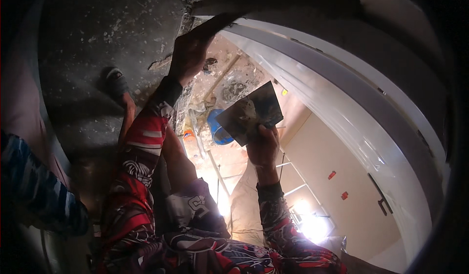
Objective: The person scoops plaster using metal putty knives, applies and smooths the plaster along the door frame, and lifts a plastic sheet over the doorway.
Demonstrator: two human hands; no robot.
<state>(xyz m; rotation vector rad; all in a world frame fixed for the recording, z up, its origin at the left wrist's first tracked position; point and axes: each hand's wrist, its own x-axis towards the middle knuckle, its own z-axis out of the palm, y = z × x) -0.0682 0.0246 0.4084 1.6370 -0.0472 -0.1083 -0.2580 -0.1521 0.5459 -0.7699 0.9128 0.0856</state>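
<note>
My left hand [189, 54] reaches up and forward to the dark end of a white door frame [273, 30]. Its fingers are bent round in deep shadow, and whatever they hold cannot be made out. Lower and to the right, my right hand [264, 149] grips a flat rectangular plate [261, 107] by its near edge, thumb on top. Pale and dark smears of a paste-like material mark the plate's face. The plate is tilted and apart from the frame.
A blue bucket [217, 127] stands on the dusty, littered floor beyond the plate. Near it is an orange-labelled bottle [188, 135]. Bright lamps [312, 225] shine at the lower right, beside a pale door [337, 176] with a dark handle. Another person's sandalled foot [117, 83] is at left.
</note>
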